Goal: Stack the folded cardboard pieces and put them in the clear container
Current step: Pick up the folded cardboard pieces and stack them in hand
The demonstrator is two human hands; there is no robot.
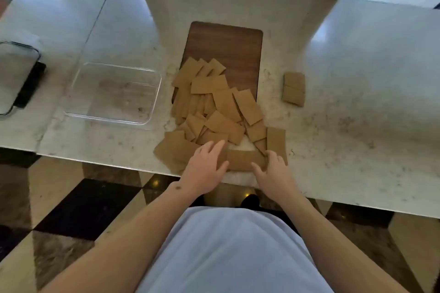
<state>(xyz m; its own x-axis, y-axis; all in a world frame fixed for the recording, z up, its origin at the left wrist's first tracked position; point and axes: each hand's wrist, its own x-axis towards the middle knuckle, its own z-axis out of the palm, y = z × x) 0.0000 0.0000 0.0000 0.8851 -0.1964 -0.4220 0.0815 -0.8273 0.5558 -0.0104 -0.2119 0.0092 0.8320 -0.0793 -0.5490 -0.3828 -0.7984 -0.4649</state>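
Hands: our left hand lies flat on a cardboard piece; our right hand pinches its end.
Progress: clear container empty; pile unsorted; small stack begun.

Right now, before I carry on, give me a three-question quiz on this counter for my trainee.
1. True or false: the clear container already holds cardboard.
2. Which hands touch the cardboard piece at the near counter edge? A) left only B) right only C) both
3. Fill in: the folded piece lying apart sits to the ___ of the wooden board.

Key:
1. False; it is empty.
2. C; the left hand rests on its left end, and the right hand touches its right end.
3. Right; the loose pile overlaps the board's near end.
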